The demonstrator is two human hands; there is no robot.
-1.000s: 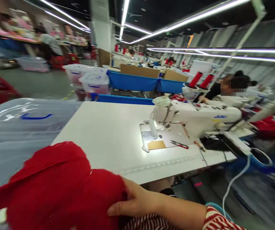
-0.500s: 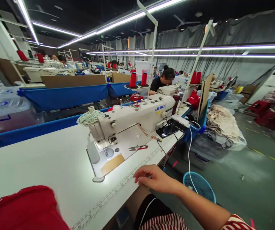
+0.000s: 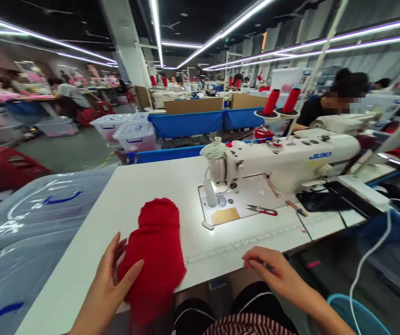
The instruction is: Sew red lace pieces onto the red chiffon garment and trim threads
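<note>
With the left hand (image 3: 112,277) spread at the red cloth (image 3: 158,246) on the white table (image 3: 132,184), its grip unclear, and the right hand (image 3: 271,266) loosely curled, empty, smooth the folds gently and support the end hanging past the front edge.

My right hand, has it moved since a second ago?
Yes, rightward, judged against the sewing machine: the right hand has gone from the red cloth to the near edge of the table.
</note>
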